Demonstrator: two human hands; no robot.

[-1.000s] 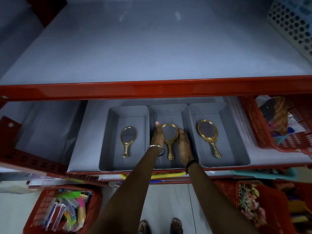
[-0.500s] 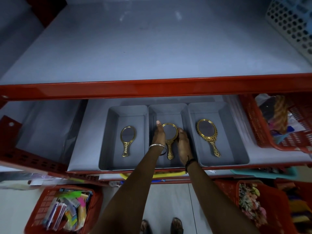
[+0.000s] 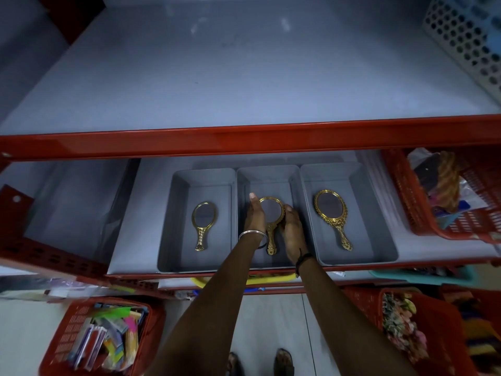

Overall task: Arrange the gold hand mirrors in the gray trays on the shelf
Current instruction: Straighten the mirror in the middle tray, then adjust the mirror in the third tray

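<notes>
Three gray trays stand side by side on the lower shelf: left tray (image 3: 173, 213), middle tray (image 3: 268, 175), right tray (image 3: 379, 226). Each holds one gold hand mirror lying flat, handle toward me. The left mirror (image 3: 203, 221) is small and plain; the right mirror (image 3: 332, 213) is larger and ornate. The middle mirror (image 3: 271, 213) lies between my hands. My left hand (image 3: 254, 215) rests flat against its left rim, fingers straight. My right hand (image 3: 291, 229) cups its right rim and hides part of the frame.
A red shelf beam (image 3: 244, 139) crosses above the trays, with a bare gray upper shelf behind it. Red baskets of goods sit at the right (image 3: 423, 213), the lower left (image 3: 81, 337) and the lower right (image 3: 374, 308). A white perforated basket (image 3: 466, 42) occupies the top right corner.
Both hands stay on either side of the middle mirror, which has shifted only slightly. The other two mirrors lie unmoved.
</notes>
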